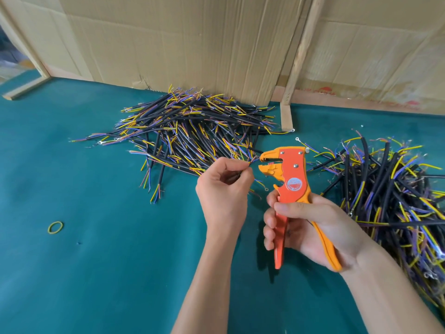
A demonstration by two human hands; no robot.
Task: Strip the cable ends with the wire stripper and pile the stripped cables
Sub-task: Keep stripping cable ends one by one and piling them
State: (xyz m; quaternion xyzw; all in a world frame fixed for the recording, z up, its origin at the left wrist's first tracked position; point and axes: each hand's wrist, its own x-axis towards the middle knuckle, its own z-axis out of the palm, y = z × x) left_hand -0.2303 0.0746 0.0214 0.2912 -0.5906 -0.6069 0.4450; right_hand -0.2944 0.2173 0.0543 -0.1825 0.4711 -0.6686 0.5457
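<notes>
1. Left hand [222, 189] is pinching a cable end [250, 162] just beside the open stripper mouth.
2. Right hand [310, 227] is gripping the orange wire stripper [292, 179] by its handles.
3. Cable piles are lying far-centre [192, 126] and right [390, 196] on the table [96, 261].

A green felt-covered counter [96, 261] is backed by creased cardboard sheets [180, 44] and a wooden post [298, 56], and a yellow rubber band [55, 227] is seen lying at its left

An orange-and-yellow wire stripper [291, 179] stands upright at frame centre, jaws parted leftward toward a thin cable end [250, 162]. Black cable piles lie at upper centre [192, 131] and right edge [390, 194].
</notes>
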